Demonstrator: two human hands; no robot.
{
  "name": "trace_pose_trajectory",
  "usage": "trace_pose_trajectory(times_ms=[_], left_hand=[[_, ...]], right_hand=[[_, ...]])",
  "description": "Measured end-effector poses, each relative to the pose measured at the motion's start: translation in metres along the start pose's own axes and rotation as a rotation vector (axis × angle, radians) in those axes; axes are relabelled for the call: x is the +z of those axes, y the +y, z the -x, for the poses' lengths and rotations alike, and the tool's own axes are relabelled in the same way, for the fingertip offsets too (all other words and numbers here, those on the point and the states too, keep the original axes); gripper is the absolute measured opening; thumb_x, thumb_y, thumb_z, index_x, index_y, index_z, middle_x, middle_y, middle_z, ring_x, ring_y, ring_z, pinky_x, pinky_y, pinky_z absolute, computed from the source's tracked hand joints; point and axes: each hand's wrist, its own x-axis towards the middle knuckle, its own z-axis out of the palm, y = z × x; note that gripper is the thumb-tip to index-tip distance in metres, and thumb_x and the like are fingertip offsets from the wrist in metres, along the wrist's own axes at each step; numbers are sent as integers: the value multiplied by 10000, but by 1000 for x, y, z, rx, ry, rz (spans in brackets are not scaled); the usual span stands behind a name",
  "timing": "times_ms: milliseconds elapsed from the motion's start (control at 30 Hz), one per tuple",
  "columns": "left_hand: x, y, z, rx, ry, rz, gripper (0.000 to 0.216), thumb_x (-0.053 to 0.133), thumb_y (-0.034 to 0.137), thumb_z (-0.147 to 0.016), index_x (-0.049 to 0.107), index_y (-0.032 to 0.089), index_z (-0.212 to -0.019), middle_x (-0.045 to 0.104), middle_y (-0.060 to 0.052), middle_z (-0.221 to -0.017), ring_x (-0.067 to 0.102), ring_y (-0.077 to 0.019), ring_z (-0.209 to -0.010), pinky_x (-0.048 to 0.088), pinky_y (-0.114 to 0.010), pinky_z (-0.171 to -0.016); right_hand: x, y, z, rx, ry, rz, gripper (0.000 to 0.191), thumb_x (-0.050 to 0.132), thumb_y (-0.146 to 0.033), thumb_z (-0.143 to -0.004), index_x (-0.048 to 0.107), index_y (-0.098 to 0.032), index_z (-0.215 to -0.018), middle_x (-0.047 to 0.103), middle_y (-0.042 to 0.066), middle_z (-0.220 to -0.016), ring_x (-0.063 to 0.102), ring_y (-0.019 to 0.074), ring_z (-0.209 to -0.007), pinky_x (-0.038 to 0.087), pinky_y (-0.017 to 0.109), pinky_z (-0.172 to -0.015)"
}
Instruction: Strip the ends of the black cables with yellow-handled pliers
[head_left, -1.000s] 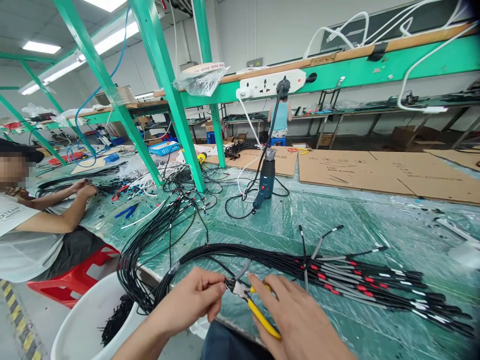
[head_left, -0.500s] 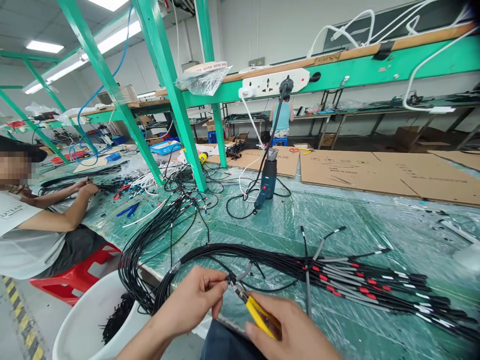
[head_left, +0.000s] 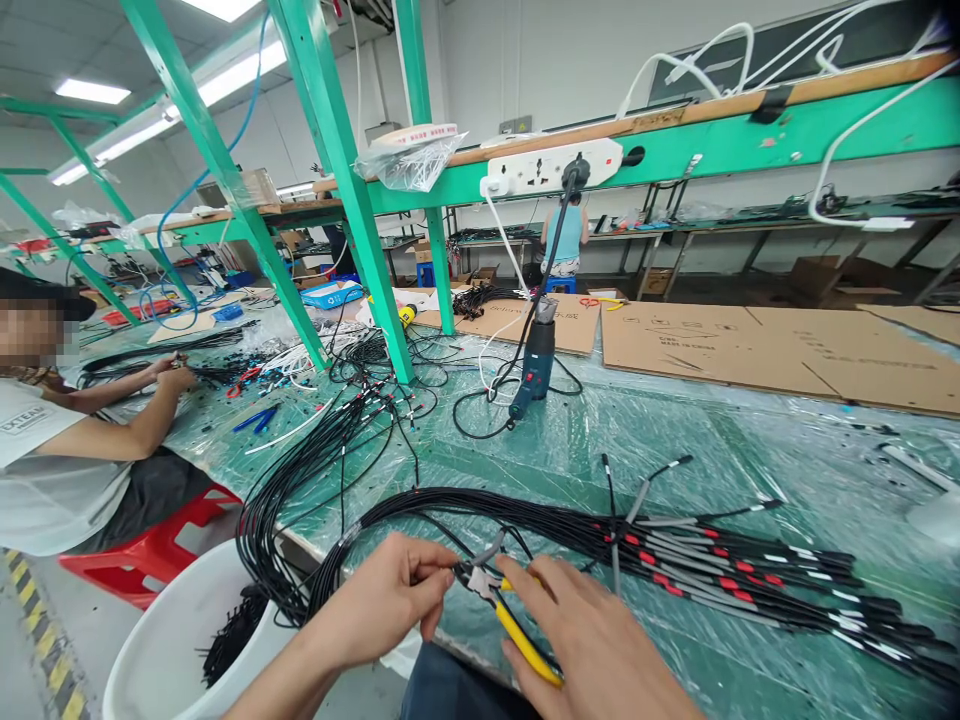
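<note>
My left hand pinches a thin black wire right at the jaws of the yellow-handled cutters. My right hand holds those cutters by the handles, fingers partly stretched over them. Both hands hover at the near edge of the green table. Just beyond them lies a long bundle of black cables with red and white markers, running off to the right. The cable bundle's left part loops down over the table edge.
A white bin with cut black scraps stands below my left arm. A blue heat gun stands mid-table, plugged into a white power strip. Cardboard sheets lie behind. A seated co-worker handles cables at left; green frame posts rise from the table.
My right hand shifted forward and its fingers spread over the cutter handles again. The cutter jaws stay at the wire pinched in my left hand.
</note>
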Motion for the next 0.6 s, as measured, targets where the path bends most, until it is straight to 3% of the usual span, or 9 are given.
trace_pose_trajectory(times_ms=[167,367,600], left_hand=[[-2,-1,1,-10,10,2,346,478,351,-896,721,109,-936,528,47,-481,331,-98,-466,251,-241,-514],[-2,0,1,-5,-4,6,329,484,336,-894,723,111,-884,520,48,-476,358,-98,-465,254,-239,-511],[-5,-4,-2,-14,-8,22,319,491,322,-882,719,109,-947,543,49,-481,337,-96,-455,245,-235,-494]], right_hand=[[1,3,-4,-9,4,8,589,603,-222,-795,537,-204,-1380,641,132,-1148,631,300,-1027,540,465,-889],[5,4,-6,-14,6,23,581,613,-232,-795,547,-192,-1371,644,142,-1158,631,311,-1045,536,472,-899],[4,6,-6,17,-126,-49,542,588,-253,-844,540,-225,-1382,639,130,-1241,648,297,-1068,548,440,-882]])
